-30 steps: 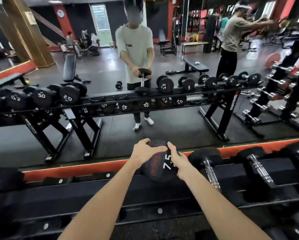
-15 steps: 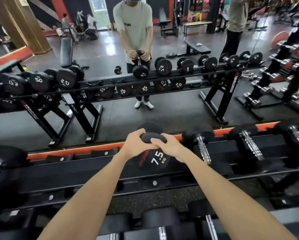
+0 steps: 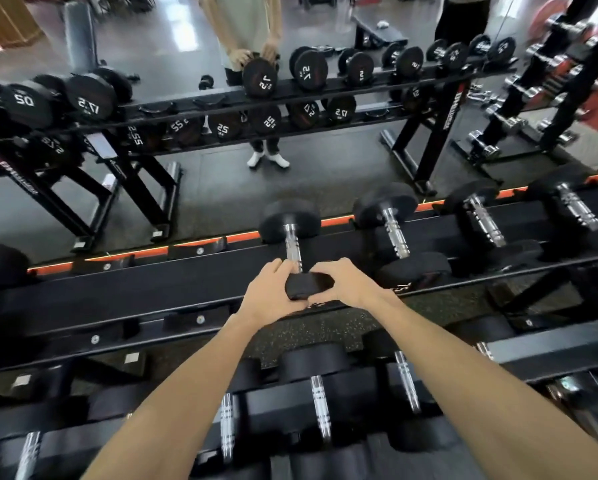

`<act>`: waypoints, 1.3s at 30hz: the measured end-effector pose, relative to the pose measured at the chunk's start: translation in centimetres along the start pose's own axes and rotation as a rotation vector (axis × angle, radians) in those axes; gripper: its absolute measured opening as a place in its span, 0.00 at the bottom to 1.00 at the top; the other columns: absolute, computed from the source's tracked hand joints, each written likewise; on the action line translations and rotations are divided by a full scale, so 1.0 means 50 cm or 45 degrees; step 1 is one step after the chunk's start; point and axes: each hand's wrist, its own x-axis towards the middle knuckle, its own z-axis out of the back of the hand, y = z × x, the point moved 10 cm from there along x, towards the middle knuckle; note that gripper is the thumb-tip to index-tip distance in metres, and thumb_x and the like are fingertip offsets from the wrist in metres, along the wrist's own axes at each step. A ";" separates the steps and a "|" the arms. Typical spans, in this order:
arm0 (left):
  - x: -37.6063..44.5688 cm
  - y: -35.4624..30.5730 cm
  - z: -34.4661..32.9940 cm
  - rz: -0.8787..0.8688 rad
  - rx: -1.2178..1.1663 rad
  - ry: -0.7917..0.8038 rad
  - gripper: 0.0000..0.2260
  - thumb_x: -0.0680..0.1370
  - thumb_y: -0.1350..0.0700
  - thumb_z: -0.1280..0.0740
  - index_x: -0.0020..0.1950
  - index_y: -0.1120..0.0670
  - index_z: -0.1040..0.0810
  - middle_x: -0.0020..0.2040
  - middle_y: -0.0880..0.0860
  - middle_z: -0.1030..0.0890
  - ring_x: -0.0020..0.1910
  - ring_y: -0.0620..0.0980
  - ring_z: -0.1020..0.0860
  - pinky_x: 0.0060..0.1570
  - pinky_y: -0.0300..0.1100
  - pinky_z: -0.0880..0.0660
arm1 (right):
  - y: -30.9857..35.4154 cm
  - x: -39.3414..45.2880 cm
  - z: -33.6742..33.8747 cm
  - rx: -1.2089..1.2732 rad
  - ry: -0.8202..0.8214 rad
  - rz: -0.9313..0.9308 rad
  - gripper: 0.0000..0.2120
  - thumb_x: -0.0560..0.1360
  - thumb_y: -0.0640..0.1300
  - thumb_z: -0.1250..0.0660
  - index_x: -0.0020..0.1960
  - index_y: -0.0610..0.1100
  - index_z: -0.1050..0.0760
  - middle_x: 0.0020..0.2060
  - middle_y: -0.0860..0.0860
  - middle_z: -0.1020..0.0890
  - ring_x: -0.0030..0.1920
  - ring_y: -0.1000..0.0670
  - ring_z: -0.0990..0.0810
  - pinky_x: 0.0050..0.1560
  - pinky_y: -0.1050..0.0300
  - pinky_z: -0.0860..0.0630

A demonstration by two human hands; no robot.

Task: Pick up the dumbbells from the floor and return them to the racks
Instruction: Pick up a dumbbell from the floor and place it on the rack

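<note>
Since half a second ago the dumbbell (image 3: 292,237) has tipped from standing on end under my palms to lying flat across the top shelf of the rack (image 3: 152,289), and my view has dropped lower over it.

Taking that dumbbell as my landmark: nearest me, below it, the lower shelf (image 3: 550,351) is carrying more dumbbells with chrome handles pointing my way. At the dumbbell's near head, I am keeping both hands on it. My left hand (image 3: 273,294) is curling round the left side of that head, and my right hand (image 3: 342,284) is curling round the right side, thumbs meeting beneath it. Its handle is running away from me to the far head, which is sitting at the shelf's back edge.

Just right of it, a neighbouring dumbbell (image 3: 392,230) is lying parallel, with others beyond. Behind the dumbbell, the mirror (image 3: 325,178) is showing the rack reversed, my white socks, and my reflected hands on the same weight.
</note>
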 end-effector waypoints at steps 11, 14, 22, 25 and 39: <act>-0.015 -0.010 -0.012 0.138 0.055 0.009 0.27 0.69 0.44 0.23 0.64 0.49 0.28 0.55 0.50 0.27 0.57 0.53 0.28 0.49 0.49 0.24 | 0.018 -0.028 0.003 -0.116 0.052 -0.049 0.23 0.73 0.47 0.21 0.66 0.45 0.22 0.58 0.47 0.15 0.55 0.47 0.18 0.61 0.50 0.23; -0.024 -0.006 -0.014 0.181 0.082 0.019 0.27 0.71 0.46 0.23 0.66 0.51 0.28 0.57 0.53 0.27 0.59 0.55 0.27 0.50 0.50 0.24 | 0.040 -0.032 -0.014 -0.153 0.075 -0.110 0.26 0.74 0.43 0.24 0.70 0.43 0.26 0.62 0.44 0.17 0.60 0.44 0.19 0.64 0.49 0.24; -0.045 -0.025 0.010 0.261 -0.181 0.026 0.24 0.73 0.54 0.25 0.67 0.52 0.27 0.60 0.55 0.23 0.59 0.57 0.23 0.59 0.53 0.25 | 0.089 -0.069 0.003 -0.005 -0.084 -0.263 0.26 0.75 0.41 0.27 0.72 0.42 0.28 0.65 0.43 0.21 0.65 0.41 0.22 0.67 0.47 0.26; -0.062 -0.026 0.078 0.345 -0.455 -0.096 0.19 0.74 0.61 0.26 0.63 0.55 0.24 0.59 0.55 0.19 0.59 0.55 0.20 0.59 0.45 0.24 | 0.150 -0.080 0.044 0.187 -0.237 -0.176 0.22 0.78 0.39 0.30 0.71 0.43 0.25 0.66 0.46 0.18 0.67 0.44 0.20 0.68 0.51 0.25; -0.757 -0.011 0.436 1.109 -0.606 -1.146 0.12 0.76 0.56 0.24 0.55 0.45 0.21 0.52 0.47 0.16 0.50 0.46 0.17 0.55 0.40 0.22 | 0.692 -0.262 -0.143 0.786 0.436 0.684 0.19 0.79 0.39 0.28 0.70 0.46 0.24 0.62 0.53 0.17 0.61 0.58 0.19 0.61 0.73 0.26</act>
